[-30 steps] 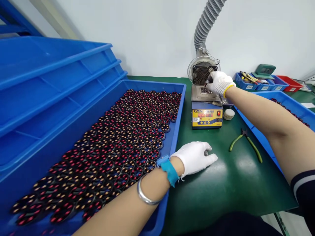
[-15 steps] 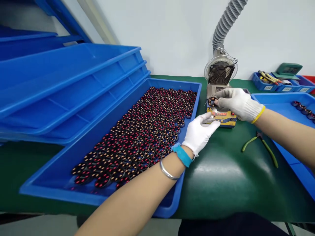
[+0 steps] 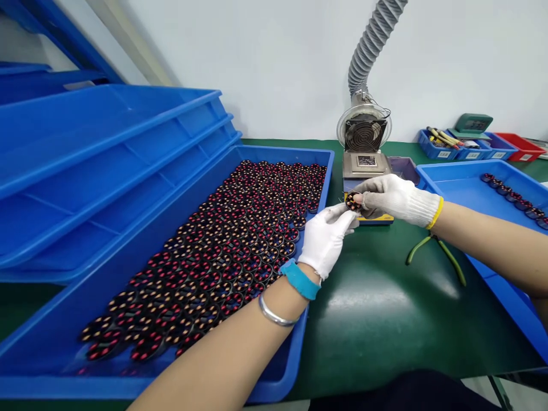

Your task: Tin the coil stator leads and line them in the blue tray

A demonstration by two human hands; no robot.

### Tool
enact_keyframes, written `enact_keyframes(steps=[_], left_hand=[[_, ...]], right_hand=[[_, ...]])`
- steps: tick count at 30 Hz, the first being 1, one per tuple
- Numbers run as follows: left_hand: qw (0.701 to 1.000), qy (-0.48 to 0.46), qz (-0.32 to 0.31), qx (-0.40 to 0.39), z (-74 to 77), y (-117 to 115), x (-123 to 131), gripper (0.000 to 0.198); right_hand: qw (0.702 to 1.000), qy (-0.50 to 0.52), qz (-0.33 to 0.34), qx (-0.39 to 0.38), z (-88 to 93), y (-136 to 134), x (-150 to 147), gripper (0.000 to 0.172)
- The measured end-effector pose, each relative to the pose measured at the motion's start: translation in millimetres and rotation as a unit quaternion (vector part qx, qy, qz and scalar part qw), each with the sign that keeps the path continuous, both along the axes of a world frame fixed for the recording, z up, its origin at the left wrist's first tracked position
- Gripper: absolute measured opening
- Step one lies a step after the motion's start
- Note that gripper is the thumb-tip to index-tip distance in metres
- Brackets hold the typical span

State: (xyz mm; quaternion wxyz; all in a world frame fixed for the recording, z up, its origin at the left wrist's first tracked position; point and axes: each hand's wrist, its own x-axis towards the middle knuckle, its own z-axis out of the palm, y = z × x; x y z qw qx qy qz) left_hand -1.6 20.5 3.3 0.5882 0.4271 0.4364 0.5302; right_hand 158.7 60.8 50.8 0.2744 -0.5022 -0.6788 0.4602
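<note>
A small round black part with copper-coloured spots (image 3: 353, 201) is held up between both gloved hands. My right hand (image 3: 387, 197) pinches it from the right, thumb across its face. My left hand (image 3: 326, 235), in a white glove, has thumb and fingertips closed at the part's lower left edge. Just behind the hands stands a solder pot (image 3: 366, 162) with a square metal top; its yellow front is mostly covered by my fingers. To the left, a blue tray (image 3: 287, 371) holds many similar round parts (image 3: 222, 245), with red or copper-coloured spots.
Green-handled cutters (image 3: 449, 260) lie on the green table (image 3: 377, 319). At the right, another blue tray (image 3: 454, 177) holds a row of round parts (image 3: 514, 197). A fan (image 3: 365, 136) with a grey hose stands behind the pot. Stacked blue trays (image 3: 107, 171) rise at the left; small bins (image 3: 471, 151) stand at the back.
My right hand has brought the round part down and toward me, away from the solder pot. My left fingers have closed in against it. The view has shifted slightly to the right.
</note>
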Motion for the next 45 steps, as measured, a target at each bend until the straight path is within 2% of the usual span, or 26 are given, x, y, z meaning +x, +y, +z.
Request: enact_keyframes(steps=[3,7,10,12,14,16,18,21,24,26,32,35,39,42,45], left_hand=[[1.0,0.008,-0.003,-0.001,1.1,0,0,0.035],[1.0,0.021,-0.012,-0.003,1.5,0,1,0.034],[0.999,0.034,-0.019,-0.008,-0.2,0,1,0.035],[0.999,0.038,-0.028,-0.009,-1.9,1,1,0.036],[0.998,0.042,-0.038,-0.009,-3.4,1,0,0.035],[0.998,0.046,-0.045,-0.008,-4.0,1,0,0.035],[0.997,0.052,-0.051,-0.009,-3.5,1,0,0.036],[0.996,0.062,-0.059,-0.011,-2.0,0,0,0.037],[0.995,0.067,-0.068,-0.01,-1.3,-1,-1,0.037],[0.995,0.066,-0.073,-0.007,-1.8,-1,-1,0.035],[0.995,0.058,-0.085,-0.009,-4.1,0,-1,0.033],[0.994,0.058,-0.09,-0.012,-4.2,1,0,0.03],[0.994,0.062,-0.093,-0.011,-4.5,1,0,0.03],[0.993,0.067,-0.097,-0.01,-5.2,1,0,0.031],[0.992,0.071,-0.104,-0.008,-6.0,1,-1,0.032]], right_hand=[[1.0,0.003,-0.006,-0.01,-1.2,3,-1,0.022],[0.999,-0.046,-0.007,-0.004,2.7,5,0,0.027],[0.984,-0.15,-0.022,0.097,11.4,9,2,0.03],[0.941,-0.265,-0.053,0.202,20.2,16,5,0.032],[0.871,-0.388,-0.079,0.292,30.3,28,8,0.036],[0.797,-0.494,-0.073,0.34,39.9,43,12,0.039],[0.742,-0.569,-0.049,0.351,47.4,60,15,0.038],[0.7,-0.631,-0.032,0.332,51.0,83,16,0.038],[0.682,-0.657,-0.038,0.32,43.4,101,14,0.038],[0.685,-0.649,-0.041,0.329,33.5,110,14,0.035],[0.72,-0.606,-0.043,0.336,9.1,121,16,0.036],[0.722,-0.606,-0.041,0.331,10.6,121,16,0.035],[0.732,-0.596,-0.083,0.321,25.8,120,22,0.031],[0.772,-0.535,-0.132,0.315,36.2,119,36,0.035],[0.84,-0.419,-0.189,0.289,36.1,120,53,0.034]])
